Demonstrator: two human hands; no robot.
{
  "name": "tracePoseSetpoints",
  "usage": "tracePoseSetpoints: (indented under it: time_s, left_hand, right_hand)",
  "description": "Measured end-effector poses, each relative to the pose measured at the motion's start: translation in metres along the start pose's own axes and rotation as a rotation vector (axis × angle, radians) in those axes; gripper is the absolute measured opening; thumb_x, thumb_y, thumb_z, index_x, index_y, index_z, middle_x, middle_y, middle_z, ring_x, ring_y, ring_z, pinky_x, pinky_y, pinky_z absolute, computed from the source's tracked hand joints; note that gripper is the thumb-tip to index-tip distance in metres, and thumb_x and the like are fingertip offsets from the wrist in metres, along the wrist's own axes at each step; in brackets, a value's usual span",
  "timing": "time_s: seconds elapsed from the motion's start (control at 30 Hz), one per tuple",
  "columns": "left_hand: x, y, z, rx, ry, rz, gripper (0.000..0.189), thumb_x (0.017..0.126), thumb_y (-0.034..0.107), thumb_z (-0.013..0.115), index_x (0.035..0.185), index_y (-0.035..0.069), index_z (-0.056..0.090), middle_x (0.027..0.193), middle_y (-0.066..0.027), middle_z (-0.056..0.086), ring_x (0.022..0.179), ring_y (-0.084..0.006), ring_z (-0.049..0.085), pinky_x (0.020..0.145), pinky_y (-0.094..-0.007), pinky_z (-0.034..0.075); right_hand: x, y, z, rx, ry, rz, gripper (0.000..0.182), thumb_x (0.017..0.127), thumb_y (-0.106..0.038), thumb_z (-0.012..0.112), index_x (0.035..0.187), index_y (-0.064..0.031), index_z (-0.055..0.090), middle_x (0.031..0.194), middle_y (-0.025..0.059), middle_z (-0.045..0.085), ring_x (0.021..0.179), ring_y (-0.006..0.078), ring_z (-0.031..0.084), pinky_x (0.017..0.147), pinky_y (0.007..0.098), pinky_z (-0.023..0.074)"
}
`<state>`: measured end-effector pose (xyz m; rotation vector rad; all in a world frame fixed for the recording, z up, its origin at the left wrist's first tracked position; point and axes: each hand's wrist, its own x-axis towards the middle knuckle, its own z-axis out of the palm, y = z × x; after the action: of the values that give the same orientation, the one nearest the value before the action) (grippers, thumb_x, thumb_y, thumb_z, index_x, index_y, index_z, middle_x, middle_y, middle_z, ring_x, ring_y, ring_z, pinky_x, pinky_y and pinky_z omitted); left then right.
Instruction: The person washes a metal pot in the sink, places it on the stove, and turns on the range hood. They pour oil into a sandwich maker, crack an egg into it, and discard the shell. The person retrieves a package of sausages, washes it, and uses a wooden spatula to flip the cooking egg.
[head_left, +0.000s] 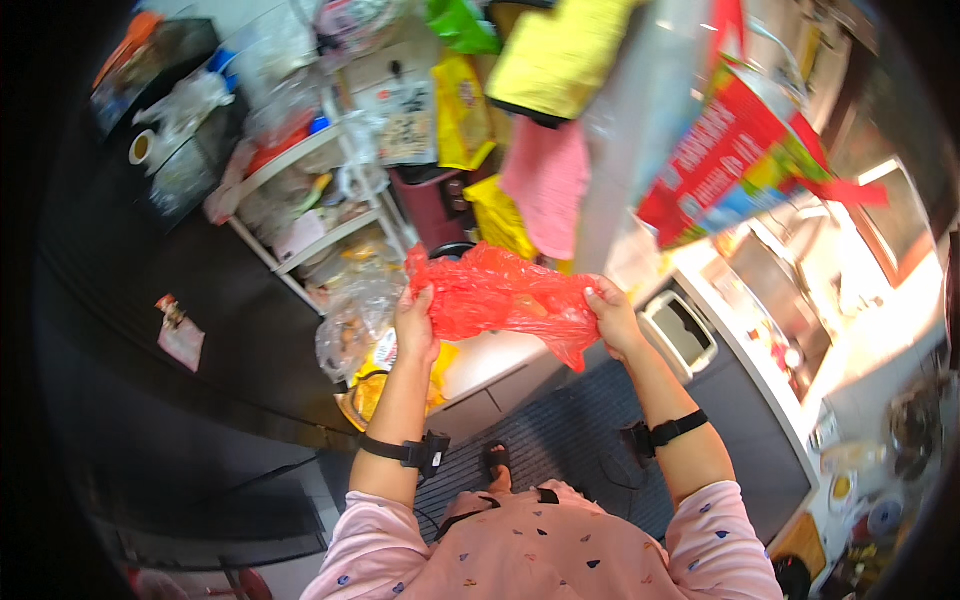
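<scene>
A thin red plastic bag (510, 292) is stretched sideways between my two hands, in front of my body. My left hand (417, 321) grips its left end, thumb on the near side. Its right end is pinched in my right hand (613, 315), and one corner hangs below that hand. The bag is crumpled and looks flat; whether anything lies inside cannot be made out. Behind it, a white counter surface (495, 361) is partly hidden.
A white shelf rack (322, 255) full of bags stands to the left, beside a dark refrigerator-like cabinet (127, 262). A pink towel (547, 184), a yellow cloth (562, 56) and a red printed bag (735, 154) hang ahead. At right, a white-rimmed bin (677, 335) adjoins the counter.
</scene>
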<state>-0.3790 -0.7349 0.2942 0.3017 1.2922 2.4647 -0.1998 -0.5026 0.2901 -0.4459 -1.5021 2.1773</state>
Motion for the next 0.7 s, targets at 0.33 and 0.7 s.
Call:
tracePoseSetpoints:
  time_s: [0.33,0.7]
  left_hand:
    - [-0.044,-0.137,0.086,0.264,-0.197,-0.120,0.026,0.091,0.006,0.048,0.116,0.013,0.054,0.106,-0.0016,0.061,0.082,-0.0088,0.061,0.060,-0.0215,0.049]
    - [-0.169,-0.230,0.225,0.503,-1.043,-0.414,0.081,0.077,0.024,0.077,0.143,0.015,0.031,0.137,-0.0116,0.043,0.118,-0.0245,0.050,0.088,-0.0416,0.049]
  right_hand:
    - [-0.161,-0.030,-0.208,-0.054,0.701,-0.027,0.031,0.097,-0.025,0.053,0.091,0.0021,0.066,0.081,0.0067,0.067,0.066,0.0129,0.061,0.064,0.0267,0.0483]
    - [-0.254,-0.065,-0.243,0.671,0.353,0.000,0.043,0.100,-0.037,0.041,0.120,-0.0007,0.055,0.116,0.0140,0.063,0.105,0.0257,0.061,0.094,0.0406,0.0491]
